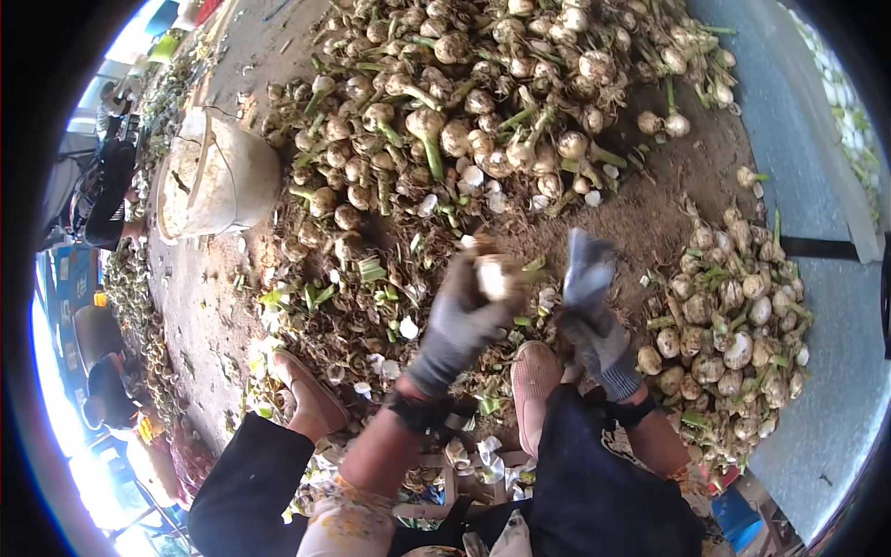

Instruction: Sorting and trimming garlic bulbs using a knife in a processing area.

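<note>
My left hand, in a grey work glove, holds a bulb, perhaps garlic or onion, with pale peeled skin and blurred by motion. To its right, my right hand, gloved too, grips a blurred tool with a broad, shiny grey blade pointing up; its exact kind cannot be told. A large heap of soil-covered bulbs with cut green stems lies beyond both hands. A smaller pile of trimmed bulbs sits right of my right hand. Trimmings and peeled skins cover the ground below.
A dirty white bucket with a wire handle stands at the left. Metal sheeting runs along the right side. My shoes rest among the trimmings. Other people are at the far left. A blue container is at the lower right.
</note>
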The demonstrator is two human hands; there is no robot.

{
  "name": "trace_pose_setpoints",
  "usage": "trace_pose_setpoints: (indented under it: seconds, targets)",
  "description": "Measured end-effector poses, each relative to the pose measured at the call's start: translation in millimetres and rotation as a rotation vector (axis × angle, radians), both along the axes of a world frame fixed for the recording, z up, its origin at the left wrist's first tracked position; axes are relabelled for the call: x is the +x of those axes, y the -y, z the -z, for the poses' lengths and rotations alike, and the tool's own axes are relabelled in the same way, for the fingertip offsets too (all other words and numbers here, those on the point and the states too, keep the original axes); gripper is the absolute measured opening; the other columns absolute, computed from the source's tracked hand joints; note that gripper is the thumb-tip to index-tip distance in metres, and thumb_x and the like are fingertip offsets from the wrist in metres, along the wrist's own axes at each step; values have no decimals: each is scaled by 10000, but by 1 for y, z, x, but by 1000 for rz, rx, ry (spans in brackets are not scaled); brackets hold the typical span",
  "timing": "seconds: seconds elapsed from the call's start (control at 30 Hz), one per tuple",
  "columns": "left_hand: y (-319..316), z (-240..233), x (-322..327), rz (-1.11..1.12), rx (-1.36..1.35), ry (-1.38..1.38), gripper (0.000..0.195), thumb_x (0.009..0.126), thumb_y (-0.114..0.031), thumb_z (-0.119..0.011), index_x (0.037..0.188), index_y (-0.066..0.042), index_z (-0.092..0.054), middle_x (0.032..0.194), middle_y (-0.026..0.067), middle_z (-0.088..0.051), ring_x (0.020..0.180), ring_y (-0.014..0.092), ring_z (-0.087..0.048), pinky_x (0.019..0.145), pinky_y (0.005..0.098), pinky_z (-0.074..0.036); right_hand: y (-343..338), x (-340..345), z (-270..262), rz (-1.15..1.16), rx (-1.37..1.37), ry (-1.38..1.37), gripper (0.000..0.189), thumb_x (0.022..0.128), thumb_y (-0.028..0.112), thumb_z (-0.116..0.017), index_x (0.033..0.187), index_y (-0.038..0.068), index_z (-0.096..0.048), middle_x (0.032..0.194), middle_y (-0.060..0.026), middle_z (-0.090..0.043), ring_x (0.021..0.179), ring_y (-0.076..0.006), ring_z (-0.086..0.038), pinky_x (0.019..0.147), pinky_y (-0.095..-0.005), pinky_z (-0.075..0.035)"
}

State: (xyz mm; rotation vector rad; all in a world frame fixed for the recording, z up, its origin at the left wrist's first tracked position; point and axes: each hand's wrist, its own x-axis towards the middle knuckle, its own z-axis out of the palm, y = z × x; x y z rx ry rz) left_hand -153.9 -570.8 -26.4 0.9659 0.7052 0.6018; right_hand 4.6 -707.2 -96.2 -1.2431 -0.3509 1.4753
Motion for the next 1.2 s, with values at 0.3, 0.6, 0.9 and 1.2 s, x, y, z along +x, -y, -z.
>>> trace_pose_setpoints:
  seconds: [0.3,0.6,0.9,1.2]
  targets:
    - [-157,25,51,-31,706,-1104,868,733,-232,-744,1422,-91,-235,1103,248,-543,1006,348,-574,862,418,-477,53,39,36,45,-313,569,203,842,203,-663,902,20,-597,706,-13,-601,596,-103,-550,532,-268,-430]
    - [-217,53,25,33,819,-1287,850,688,-226,-726,1372,-78,-244,1116,250,-554,1007,383,-573,823,456,-481,31,9,55,-141,-254,705,325,795,295,-716,865,-4,-610,577,-89,-545,463,-194,-503,445,-328,-394]
    - [-92,-2,-39,99,283,-114,844,737,18,-651,1401,-64,-136,1172,149,-551,1075,209,-550,868,330,-489,-87,-5,-73,-280,298,1521,318,740,233,-686,1027,127,-598,791,-83,-605,666,-253,-610,598,-370,-511]
    - [-45,-24,-54,108,61,-179,899,698,-205,-801,1357,-81,-203,1094,182,-590,910,224,-627,771,336,-549,-82,-26,-92,-449,446,1760,433,654,279,-723,1040,138,-586,934,-91,-589,823,-277,-612,697,-409,-509]
